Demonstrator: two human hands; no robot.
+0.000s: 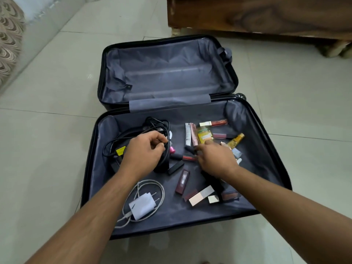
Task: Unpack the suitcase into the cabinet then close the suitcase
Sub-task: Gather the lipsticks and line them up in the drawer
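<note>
**Head view: both hands down in the open suitcase**

Head camera looks straight down on the suitcase (266, 141), lying flat and wide open on the tiled floor (47, 130). Its far half shows only grey lining; everything sits in the near half. Left hand (144, 151) is over the tangle of black cables (152, 124) at the left side, fingers curled, pinching a strand of it. Right hand (215, 159) reaches across the scatter of cosmetics, fingers bent down among the tubes, but whether they actually grip anything cannot be told from here. Just past those fingertips stands a small yellow-labelled jar (204, 135), with a white tube (188, 134) and a pink tube (194, 135) right beside it. Near the front edge lies a white charger (142, 205) with its cord coiled around it, and to its right a maroon lipstick (182, 181) and a rose-gold case (202, 195). Wooden cabinet (266, 14) sits beyond the suitcase, at the top right.
</note>
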